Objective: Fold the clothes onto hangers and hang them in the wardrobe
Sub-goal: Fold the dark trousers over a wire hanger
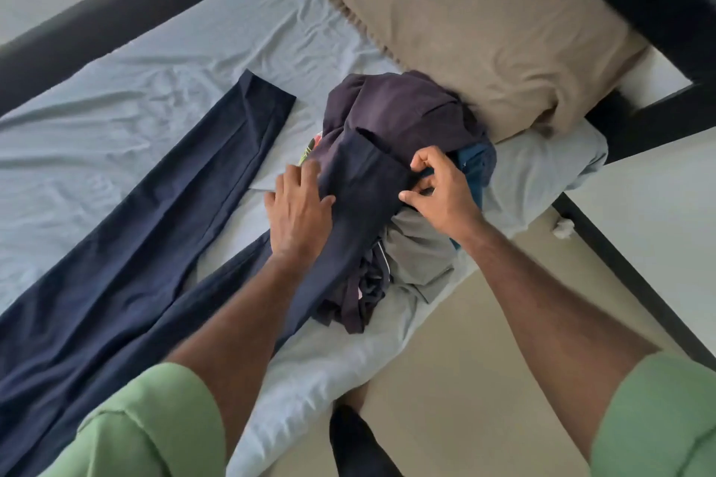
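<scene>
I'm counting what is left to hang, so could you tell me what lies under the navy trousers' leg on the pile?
A purple garment, grey cloth and a blue piece show; whatever lies deeper is covered.

we see navy trousers [128,244] spread flat on the bed, 1 leg running from near left up to a cuff at the far middle, the other leg draped up over a heap. that pile of clothes [391,182] sits right of the trousers, near the middle of the bed: a dark purple garment [399,108] on top, a grey piece [418,248] at its near side, a teal one [474,166] at the right.
</scene>
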Action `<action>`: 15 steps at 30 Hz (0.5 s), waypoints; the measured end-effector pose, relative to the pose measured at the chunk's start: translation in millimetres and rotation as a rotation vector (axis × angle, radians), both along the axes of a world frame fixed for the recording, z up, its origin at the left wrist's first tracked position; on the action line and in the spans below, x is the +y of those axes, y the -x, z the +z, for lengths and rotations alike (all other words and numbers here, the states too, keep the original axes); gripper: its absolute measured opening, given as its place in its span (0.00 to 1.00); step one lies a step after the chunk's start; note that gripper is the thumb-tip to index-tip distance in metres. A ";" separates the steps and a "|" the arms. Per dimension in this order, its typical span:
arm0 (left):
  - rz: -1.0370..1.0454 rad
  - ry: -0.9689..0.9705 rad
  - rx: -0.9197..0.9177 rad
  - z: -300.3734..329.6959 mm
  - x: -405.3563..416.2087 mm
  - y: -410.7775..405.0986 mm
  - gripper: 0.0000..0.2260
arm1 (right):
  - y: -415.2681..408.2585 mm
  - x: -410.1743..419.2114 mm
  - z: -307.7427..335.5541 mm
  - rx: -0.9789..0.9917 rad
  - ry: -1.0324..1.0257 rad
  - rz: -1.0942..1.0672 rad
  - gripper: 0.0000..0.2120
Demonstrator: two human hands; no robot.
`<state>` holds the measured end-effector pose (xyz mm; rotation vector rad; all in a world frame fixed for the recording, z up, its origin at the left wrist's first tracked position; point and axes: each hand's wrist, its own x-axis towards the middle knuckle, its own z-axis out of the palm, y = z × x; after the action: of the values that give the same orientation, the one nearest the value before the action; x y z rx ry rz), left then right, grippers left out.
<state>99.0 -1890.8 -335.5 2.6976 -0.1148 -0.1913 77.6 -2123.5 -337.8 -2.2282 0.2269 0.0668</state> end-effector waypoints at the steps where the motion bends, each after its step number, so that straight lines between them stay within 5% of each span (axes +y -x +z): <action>1: 0.026 -0.008 0.031 -4.5 12.6 18.5 0.17 | 5.4 1.8 0.1 -0.018 0.044 0.028 0.25; 3: 0.001 -0.065 0.117 -16.2 38.2 55.4 0.12 | 15.1 4.4 -1.7 -0.052 0.137 0.092 0.23; 9: -0.292 -0.430 0.416 -44.0 100.4 131.9 0.21 | 22.0 20.2 -2.8 -0.047 0.317 0.104 0.25; 15: -0.335 -0.519 0.462 -61.4 114.8 150.7 0.30 | 13.0 37.5 -4.0 -0.129 0.464 0.068 0.25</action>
<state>-51.7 -1776.0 -396.9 3.0280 -0.4260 -1.0674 64.6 -2086.0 -341.8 -2.6902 0.1009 -0.1030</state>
